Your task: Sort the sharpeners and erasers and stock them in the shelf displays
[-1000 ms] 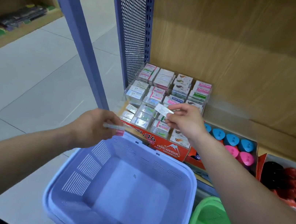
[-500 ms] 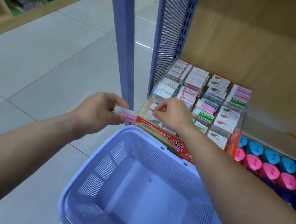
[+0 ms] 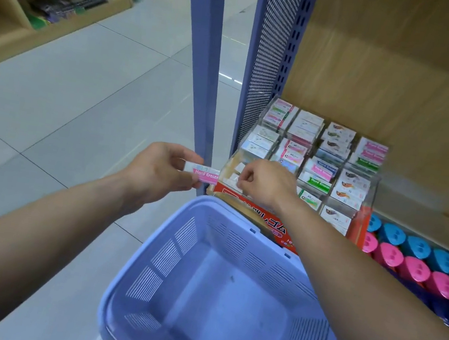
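Fingers [image 3: 185,153], left hand [image 3: 156,171]: pinch pink-sleeved white eraser [image 3: 202,173], queued beside clear acrylic display [image 3: 370,188].
Right hand [image 3: 262,184]: curled at display's front slot; grip hidden.

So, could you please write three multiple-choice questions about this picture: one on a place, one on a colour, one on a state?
1. Where do the round pink and blue sharpeners stand relative to the clear plastic eraser display?
A. left of it
B. right of it
C. on top of it

2. Which colour is the label of the small white eraser held left of the display?
A. pink
B. green
C. black

3. What does the left hand do?
A. hangs open
B. presses flat on the display
C. pinches the eraser

Key: 1 B, they fill the box on its right; 2 A, the "Hard Eraser" band is pink; 3 C, thumb and fingers close on it.
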The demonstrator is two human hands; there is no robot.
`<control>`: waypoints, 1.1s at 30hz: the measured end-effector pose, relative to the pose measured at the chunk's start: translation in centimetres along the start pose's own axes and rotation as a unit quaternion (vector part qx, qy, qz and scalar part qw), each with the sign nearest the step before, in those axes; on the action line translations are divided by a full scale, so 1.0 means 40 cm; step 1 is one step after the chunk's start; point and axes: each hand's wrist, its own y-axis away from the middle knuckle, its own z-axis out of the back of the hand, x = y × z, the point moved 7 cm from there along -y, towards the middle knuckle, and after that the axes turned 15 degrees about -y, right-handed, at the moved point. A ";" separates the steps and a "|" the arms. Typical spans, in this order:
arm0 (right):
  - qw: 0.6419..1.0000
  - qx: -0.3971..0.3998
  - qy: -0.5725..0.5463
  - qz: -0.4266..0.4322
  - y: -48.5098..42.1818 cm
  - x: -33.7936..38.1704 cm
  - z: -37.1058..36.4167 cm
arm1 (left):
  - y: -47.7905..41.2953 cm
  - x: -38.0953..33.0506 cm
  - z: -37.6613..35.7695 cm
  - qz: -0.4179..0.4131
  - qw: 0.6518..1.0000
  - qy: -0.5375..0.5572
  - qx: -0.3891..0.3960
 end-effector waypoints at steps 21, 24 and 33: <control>0.992 -0.050 0.115 -0.001 0.159 -0.294 0.184 | -0.084 -0.155 -0.182 -0.022 1.000 -0.008 0.010; 0.998 -0.032 0.056 -0.004 0.164 -0.304 0.200 | -0.135 -0.222 -0.240 -0.043 0.999 -0.026 -0.007; 0.995 -0.091 -0.001 -0.036 0.239 -0.425 0.227 | -0.298 -0.380 -0.442 -0.155 0.983 -0.096 -0.016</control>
